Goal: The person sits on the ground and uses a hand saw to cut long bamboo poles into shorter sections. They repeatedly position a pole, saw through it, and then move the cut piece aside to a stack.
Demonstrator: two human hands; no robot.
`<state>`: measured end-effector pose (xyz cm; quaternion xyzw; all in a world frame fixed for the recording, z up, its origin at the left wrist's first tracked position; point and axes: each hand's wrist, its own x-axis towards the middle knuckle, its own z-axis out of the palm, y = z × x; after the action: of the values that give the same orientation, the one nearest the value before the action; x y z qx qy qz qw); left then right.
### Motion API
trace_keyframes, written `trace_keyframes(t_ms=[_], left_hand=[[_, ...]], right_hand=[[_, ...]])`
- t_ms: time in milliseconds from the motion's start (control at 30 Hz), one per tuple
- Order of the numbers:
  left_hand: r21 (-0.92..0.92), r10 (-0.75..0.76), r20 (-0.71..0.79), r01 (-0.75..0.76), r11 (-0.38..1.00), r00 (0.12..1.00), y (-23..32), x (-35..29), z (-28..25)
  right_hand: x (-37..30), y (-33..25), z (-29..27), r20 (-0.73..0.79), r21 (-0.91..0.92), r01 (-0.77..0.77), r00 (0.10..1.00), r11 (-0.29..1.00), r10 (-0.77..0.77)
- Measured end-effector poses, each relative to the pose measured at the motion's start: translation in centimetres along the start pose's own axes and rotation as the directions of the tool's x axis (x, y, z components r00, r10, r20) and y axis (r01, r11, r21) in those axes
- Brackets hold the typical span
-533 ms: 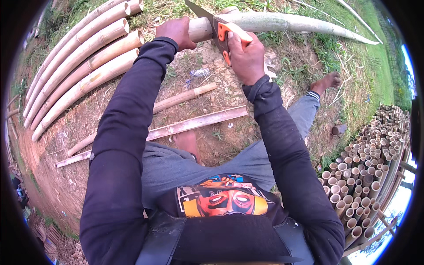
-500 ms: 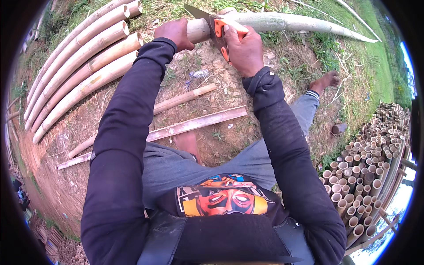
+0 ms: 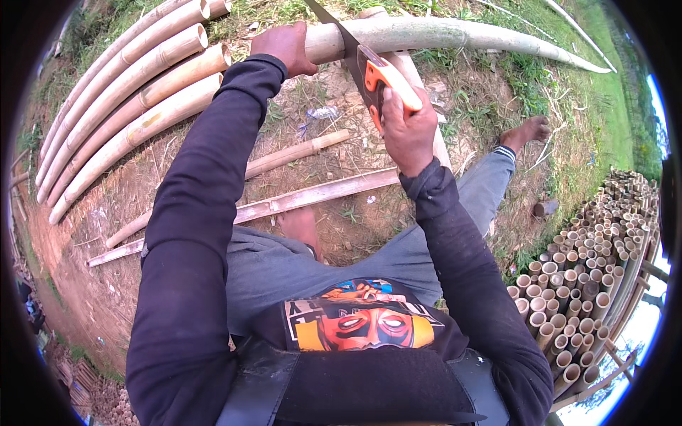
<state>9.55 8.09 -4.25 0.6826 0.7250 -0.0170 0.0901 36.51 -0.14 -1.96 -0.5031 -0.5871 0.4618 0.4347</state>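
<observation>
A long pale bamboo pole [image 3: 455, 34] lies crosswise at the far side of the ground, its thin end off to the right. My left hand [image 3: 285, 48] is wrapped round it near its left end. In my right hand [image 3: 410, 131] is the orange and black handle of a hand saw [image 3: 349, 53], fingers closed on it. The blade lies across the pole just right of my left hand, its tip pointing away from me. Under the pole, another bamboo piece [image 3: 408, 71] runs toward me, partly hidden by my right hand. Whether the blade has cut in, I cannot tell.
Several thick cut bamboo poles [image 3: 135, 92] lie side by side at the far left. A split bamboo length [image 3: 320, 193] and a thinner bamboo pole [image 3: 298, 155] rest before my legs. A big stack of bamboo poles [image 3: 568, 298] stands at right. A bare foot [image 3: 526, 133] is out right.
My right hand has drawn the saw back toward me and a little right, uncovering more of the bamboo piece beneath. My left hand stays on the pole.
</observation>
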Motion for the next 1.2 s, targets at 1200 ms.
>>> trace_keyframes(t_ms=[1200], left_hand=[[0.040,-0.021,-0.022,0.022,0.999,1.000,0.3,0.0,0.0]], right_hand=[[2.5,3.6,2.1,-0.007,0.105,0.175,0.984,0.979,-0.175]])
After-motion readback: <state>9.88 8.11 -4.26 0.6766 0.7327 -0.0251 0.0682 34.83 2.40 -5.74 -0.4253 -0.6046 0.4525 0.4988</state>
